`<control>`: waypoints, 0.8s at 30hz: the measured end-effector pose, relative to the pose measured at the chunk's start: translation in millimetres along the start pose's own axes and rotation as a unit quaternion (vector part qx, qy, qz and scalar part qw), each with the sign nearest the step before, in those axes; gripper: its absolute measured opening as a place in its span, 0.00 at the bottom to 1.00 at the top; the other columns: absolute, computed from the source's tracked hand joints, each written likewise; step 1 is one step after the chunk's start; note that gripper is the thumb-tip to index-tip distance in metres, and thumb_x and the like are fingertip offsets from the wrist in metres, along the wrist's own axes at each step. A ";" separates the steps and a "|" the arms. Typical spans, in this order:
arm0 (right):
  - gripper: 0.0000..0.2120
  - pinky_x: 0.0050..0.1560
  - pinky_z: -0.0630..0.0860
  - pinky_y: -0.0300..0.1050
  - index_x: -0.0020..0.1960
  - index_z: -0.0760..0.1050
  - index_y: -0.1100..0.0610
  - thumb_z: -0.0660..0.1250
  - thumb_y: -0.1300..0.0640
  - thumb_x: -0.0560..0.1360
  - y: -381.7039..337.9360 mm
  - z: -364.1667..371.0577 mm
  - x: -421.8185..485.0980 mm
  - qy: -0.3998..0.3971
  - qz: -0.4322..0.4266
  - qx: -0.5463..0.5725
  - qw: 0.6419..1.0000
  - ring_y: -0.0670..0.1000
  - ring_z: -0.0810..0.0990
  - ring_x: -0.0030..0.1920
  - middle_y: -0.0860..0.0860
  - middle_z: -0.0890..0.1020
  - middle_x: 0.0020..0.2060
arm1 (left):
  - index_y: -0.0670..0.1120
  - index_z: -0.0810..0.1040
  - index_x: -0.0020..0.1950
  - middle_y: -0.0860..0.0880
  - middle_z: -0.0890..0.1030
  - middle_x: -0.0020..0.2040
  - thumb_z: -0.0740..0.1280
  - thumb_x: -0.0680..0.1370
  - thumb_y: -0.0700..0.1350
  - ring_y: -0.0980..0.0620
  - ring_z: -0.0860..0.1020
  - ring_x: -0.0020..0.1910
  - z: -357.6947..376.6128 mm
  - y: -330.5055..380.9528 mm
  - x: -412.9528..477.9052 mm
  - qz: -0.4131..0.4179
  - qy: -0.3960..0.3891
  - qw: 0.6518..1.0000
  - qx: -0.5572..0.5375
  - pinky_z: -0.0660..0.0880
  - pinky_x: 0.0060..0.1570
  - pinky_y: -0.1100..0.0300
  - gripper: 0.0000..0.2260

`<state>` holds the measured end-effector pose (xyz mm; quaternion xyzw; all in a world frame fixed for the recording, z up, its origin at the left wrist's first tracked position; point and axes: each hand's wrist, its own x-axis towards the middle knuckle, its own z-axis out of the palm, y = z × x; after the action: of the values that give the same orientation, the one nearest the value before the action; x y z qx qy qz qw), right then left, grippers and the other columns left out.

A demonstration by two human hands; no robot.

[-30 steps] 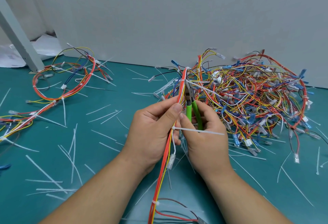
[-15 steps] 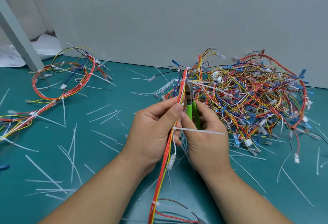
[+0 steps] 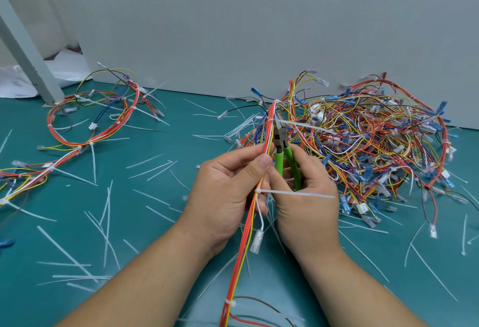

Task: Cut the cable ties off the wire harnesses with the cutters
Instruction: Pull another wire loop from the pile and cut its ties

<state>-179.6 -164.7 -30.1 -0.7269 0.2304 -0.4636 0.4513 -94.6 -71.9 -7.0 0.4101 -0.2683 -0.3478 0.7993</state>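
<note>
My left hand (image 3: 228,192) grips a bundle of red, orange and yellow wires, the harness (image 3: 245,243), which runs from the bottom edge up to the pile. My right hand (image 3: 308,197) holds the green-handled cutters (image 3: 283,155), jaws pointing up beside the bundle at a white cable tie (image 3: 298,124) whose tail sticks out right. A second white tie (image 3: 295,193) wraps the bundle between my hands, its tail lying across my right hand. A third tie (image 3: 229,302) sits lower on the bundle.
A big tangled pile of harnesses (image 3: 375,140) lies at the right against the grey wall. A looped harness (image 3: 93,124) lies at the left on the teal mat (image 3: 160,192), near a slanted grey post (image 3: 28,60). Several cut white tie tails (image 3: 106,223) litter the mat.
The cutter handles closed half a second ago and have spread apart again. Both hands and the bundle stay in place.
</note>
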 end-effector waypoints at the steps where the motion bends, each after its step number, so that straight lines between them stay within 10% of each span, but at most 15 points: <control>1: 0.13 0.51 0.75 0.42 0.57 0.82 0.50 0.75 0.48 0.73 0.2 -0.1 0.3 -0.002 -0.006 -0.002 1.000 0.49 0.80 0.49 0.47 0.81 0.46 | 0.45 0.86 0.54 0.47 0.74 0.26 0.71 0.74 0.44 0.53 0.71 0.20 0.1 0.0 0.2 0.000 0.001 1.000 0.001 0.72 0.23 0.63 0.10; 10: 0.08 0.41 0.69 0.34 0.47 0.78 0.44 0.75 0.56 0.78 -2.0 0.3 2.1 -0.029 -0.033 0.006 0.999 0.45 0.74 0.39 0.45 0.75 0.39 | 0.46 0.86 0.53 0.46 0.74 0.27 0.75 0.69 0.49 0.53 0.71 0.20 0.9 0.6 0.8 -0.004 0.003 1.000 -0.005 0.73 0.23 0.63 0.15; 24: 0.11 0.39 0.72 0.61 0.44 0.76 0.58 0.70 0.53 0.80 1.3 0.6 4.9 -0.073 0.009 0.066 0.995 0.57 0.71 0.37 0.54 0.75 0.35 | 0.43 0.84 0.56 0.47 0.75 0.27 0.72 0.70 0.46 0.55 0.71 0.20 0.5 -1.3 1.9 -0.002 0.033 0.999 0.013 0.73 0.23 0.63 0.16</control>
<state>-176.7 -168.7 -29.0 -0.7254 0.1722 -0.4194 0.5179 -94.2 -74.2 -7.6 0.4319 -0.2456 -0.3322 0.8017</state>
